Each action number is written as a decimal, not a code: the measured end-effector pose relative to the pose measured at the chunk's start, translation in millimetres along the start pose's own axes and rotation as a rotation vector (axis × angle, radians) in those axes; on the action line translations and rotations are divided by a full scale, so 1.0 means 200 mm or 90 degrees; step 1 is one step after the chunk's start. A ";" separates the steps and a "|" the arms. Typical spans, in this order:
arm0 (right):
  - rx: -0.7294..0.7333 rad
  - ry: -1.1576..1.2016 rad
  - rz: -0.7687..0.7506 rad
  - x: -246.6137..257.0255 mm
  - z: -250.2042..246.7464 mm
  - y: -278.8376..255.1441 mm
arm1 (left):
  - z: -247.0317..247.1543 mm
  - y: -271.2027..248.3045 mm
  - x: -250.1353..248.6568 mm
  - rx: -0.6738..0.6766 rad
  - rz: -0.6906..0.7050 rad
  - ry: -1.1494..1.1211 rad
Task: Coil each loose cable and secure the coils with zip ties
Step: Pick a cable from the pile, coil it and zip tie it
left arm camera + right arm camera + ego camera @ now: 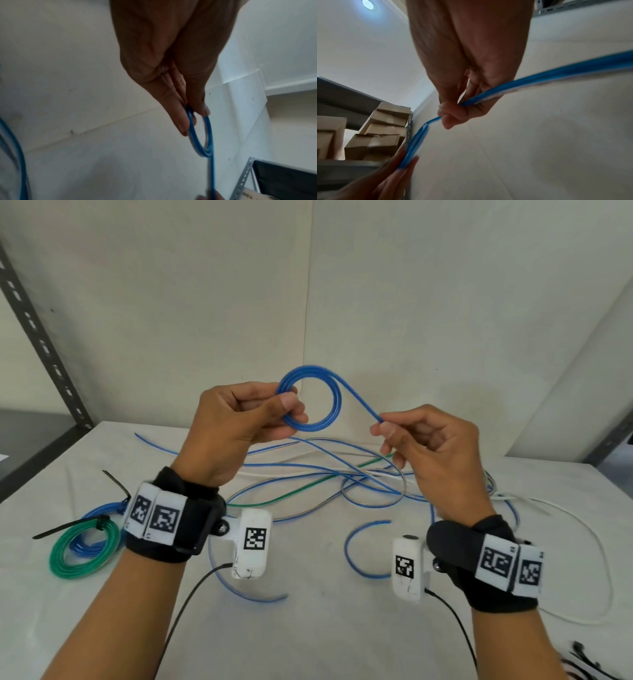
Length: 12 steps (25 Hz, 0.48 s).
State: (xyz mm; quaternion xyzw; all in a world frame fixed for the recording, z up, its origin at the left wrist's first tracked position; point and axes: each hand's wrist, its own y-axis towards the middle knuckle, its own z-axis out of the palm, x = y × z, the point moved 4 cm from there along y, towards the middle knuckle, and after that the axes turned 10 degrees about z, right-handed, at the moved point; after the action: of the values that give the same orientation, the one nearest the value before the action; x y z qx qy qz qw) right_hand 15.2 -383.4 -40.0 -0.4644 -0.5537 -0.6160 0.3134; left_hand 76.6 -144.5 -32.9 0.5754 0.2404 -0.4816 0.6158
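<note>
I hold a small coil of blue cable (pixel 329 392) in the air above the table. My left hand (pixel 274 409) pinches the coil's left side between thumb and fingers; the left wrist view shows the coil (pixel 208 136) edge-on under my fingertips. From the coil a strand runs right and down to my right hand (pixel 385 422), which pinches it between thumb and forefinger. In the right wrist view the blue cable (pixel 539 79) passes through those fingers. Two finished coils, green (pixel 82 553) and blue (pixel 89 517), lie at the left, each with a black zip tie (pixel 73 525).
Loose blue, green, grey and white cables (pixel 329 474) lie tangled across the white table (pixel 308 628). Spare black zip ties (pixel 589 664) sit at the bottom right corner. A grey metal shelf post (pixel 41 337) stands at the left, and a wall is close behind.
</note>
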 end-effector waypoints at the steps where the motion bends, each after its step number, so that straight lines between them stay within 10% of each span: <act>1: 0.022 0.014 0.017 -0.02 0.05 -0.01 | 0.02 0.00 0.00 -0.011 -0.002 -0.025; 12: -0.150 0.155 -0.007 -0.02 0.23 -0.09 | 0.22 -0.07 0.09 -0.064 -0.033 -0.185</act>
State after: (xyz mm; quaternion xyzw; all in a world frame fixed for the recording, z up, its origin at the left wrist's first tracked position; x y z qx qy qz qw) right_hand 11.5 -336.0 -52.6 -0.4167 -0.4385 -0.7301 0.3179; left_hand 60.6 -189.8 -44.9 0.4615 0.1873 -0.5628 0.6596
